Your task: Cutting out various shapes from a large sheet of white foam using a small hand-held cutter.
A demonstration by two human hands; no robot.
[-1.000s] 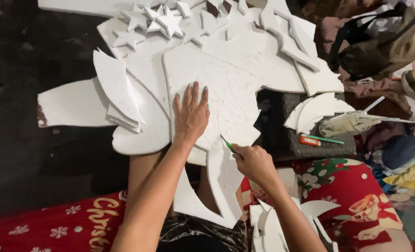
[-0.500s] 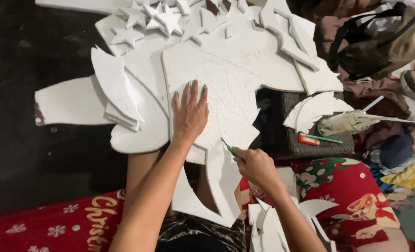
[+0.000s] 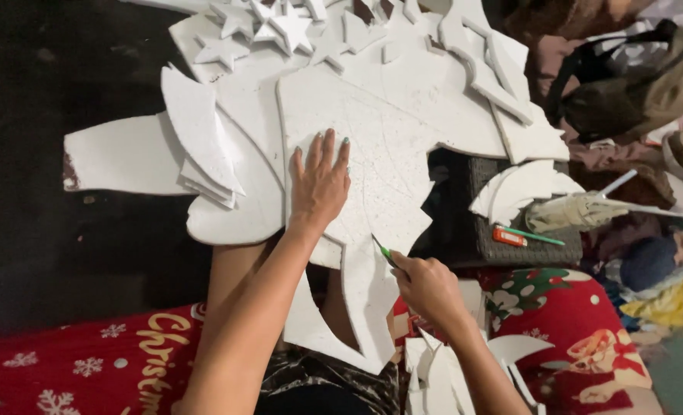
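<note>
Foam sheet point(image 3: 380, 131), white, lay across lap and dark floor, partly cut into pointed shape. Left hand point(image 3: 320, 184) pressed flat on it, fingers spread. Right hand point(image 3: 427, 286) gripped green-handled craft knife point(image 3: 382, 250), blade at sheet's lower edge. Foam stars point(image 3: 280, 31) sat at top; curved offcuts point(image 3: 199, 146) stacked left; orange lighter point(image 3: 508, 236) on woven mat point(image 3: 541, 250) right.

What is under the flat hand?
The left hand lies flat on a big white foam sheet. More white foam pieces lie under that sheet's edge; the rest underneath is covered.
</note>
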